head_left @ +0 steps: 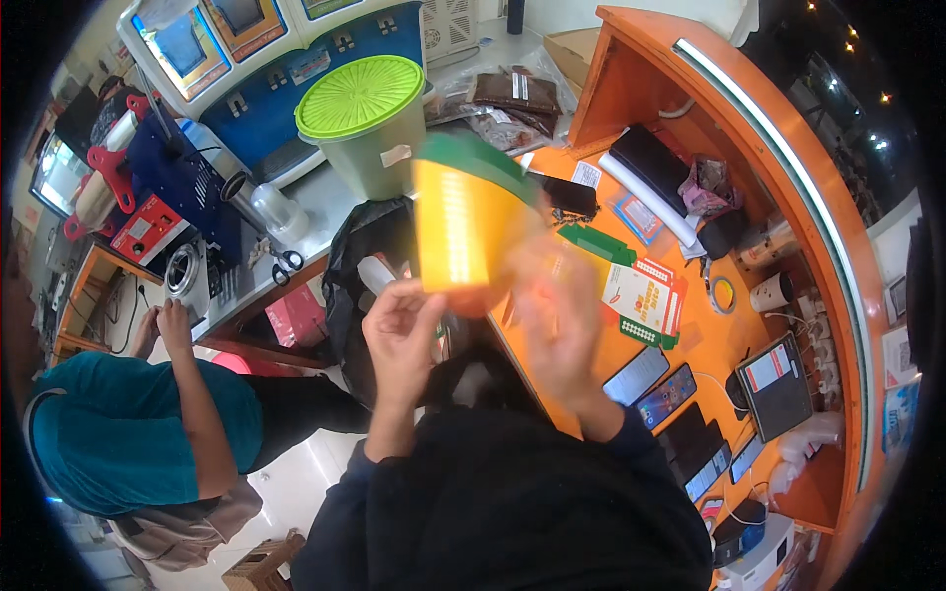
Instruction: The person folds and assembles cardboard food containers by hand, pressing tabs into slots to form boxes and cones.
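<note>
In front of me is a yellow and green cardboard box [455, 222], blurred by motion, with a reddish-orange lower end. My left hand [402, 330] pinches its lower left edge between thumb and fingers. Against the box's right side is my right hand [557, 320], so smeared that its finger closure does not show. To the right, a flat unfolded carton [641, 295] in white, green and red lies on the orange counter [532, 340]. Below the box, a black bin bag [347, 266] gapes at the counter's edge.
A green-lidded tub [363, 128] stands behind the box. Several phones [666, 394] and a card terminal [774, 384] lie at right, near a tape roll [722, 294]. Scissors [287, 266] rest on the left worktop. A person in a teal shirt [148, 428] is at my left.
</note>
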`<state>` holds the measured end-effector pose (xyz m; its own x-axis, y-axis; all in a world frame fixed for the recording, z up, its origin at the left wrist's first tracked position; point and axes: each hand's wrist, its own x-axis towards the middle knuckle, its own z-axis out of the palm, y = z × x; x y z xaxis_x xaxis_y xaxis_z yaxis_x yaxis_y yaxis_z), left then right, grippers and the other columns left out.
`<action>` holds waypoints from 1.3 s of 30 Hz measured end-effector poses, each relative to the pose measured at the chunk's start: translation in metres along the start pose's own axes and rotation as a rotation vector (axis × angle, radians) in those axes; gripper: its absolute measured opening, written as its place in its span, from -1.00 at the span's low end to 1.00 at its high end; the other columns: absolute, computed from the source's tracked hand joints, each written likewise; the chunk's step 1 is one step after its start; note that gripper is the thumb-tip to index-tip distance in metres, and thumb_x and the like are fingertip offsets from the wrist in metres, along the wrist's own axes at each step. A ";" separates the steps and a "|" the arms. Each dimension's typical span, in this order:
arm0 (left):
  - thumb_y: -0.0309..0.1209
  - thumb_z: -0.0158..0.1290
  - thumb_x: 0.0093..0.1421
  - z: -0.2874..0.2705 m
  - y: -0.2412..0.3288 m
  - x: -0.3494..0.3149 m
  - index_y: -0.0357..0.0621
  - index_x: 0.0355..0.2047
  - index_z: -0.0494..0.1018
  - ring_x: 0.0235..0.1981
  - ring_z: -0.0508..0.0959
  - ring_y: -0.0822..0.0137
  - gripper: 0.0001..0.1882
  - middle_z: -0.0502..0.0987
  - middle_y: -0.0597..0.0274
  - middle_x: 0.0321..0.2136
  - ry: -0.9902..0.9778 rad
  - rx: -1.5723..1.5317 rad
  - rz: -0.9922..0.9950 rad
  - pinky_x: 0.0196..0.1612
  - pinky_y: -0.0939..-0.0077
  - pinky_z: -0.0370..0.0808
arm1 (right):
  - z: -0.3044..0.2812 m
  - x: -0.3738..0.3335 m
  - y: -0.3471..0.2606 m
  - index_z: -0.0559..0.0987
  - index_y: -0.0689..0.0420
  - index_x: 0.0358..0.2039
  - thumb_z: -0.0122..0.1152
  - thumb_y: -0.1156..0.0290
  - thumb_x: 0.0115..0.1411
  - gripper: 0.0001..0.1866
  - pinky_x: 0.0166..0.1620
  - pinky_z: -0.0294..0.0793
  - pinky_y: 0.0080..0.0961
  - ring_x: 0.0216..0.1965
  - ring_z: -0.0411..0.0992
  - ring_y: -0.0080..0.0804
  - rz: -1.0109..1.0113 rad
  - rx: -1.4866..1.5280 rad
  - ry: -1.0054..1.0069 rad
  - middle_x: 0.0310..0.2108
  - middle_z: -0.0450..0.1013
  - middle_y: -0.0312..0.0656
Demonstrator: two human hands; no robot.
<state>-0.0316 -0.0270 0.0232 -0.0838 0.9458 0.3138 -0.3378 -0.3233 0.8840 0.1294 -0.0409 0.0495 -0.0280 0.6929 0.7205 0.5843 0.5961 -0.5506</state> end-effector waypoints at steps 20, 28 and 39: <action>-0.53 0.07 0.08 0.027 0.017 0.018 -0.31 -0.36 0.35 -0.37 0.42 0.49 -0.85 0.43 0.25 -0.46 0.092 0.280 0.145 -0.29 0.65 0.34 | -0.001 0.012 -0.012 0.57 0.16 -0.36 0.24 0.63 -0.10 -0.78 -0.26 0.46 -0.52 -0.37 0.45 -0.30 -0.066 0.099 0.052 -0.46 0.46 -0.18; -0.48 0.01 0.14 0.026 0.026 0.017 -0.32 -0.36 0.39 -0.38 0.40 0.53 -0.88 0.45 0.27 -0.47 -0.273 0.223 -0.105 -0.32 0.67 0.31 | -0.014 0.008 0.000 0.57 0.20 -0.35 0.15 0.57 -0.03 -0.82 -0.08 0.48 -0.29 -0.26 0.47 -0.29 -0.410 -0.102 -0.001 -0.34 0.47 -0.16; -0.46 -0.01 0.11 0.024 0.043 0.015 -0.27 -0.42 0.47 -0.50 0.42 0.28 -0.87 0.47 0.14 -0.55 -0.325 0.531 0.155 -0.35 0.50 0.23 | -0.025 0.008 -0.010 0.57 0.14 -0.35 0.17 0.54 -0.03 -0.82 -0.08 0.48 -0.31 -0.21 0.46 -0.31 -0.442 -0.095 -0.030 -0.30 0.47 -0.20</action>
<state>-0.0249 -0.0274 0.0742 0.2218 0.8559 0.4672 0.1732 -0.5061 0.8449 0.1436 -0.0512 0.0711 -0.3145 0.3928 0.8642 0.5831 0.7983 -0.1506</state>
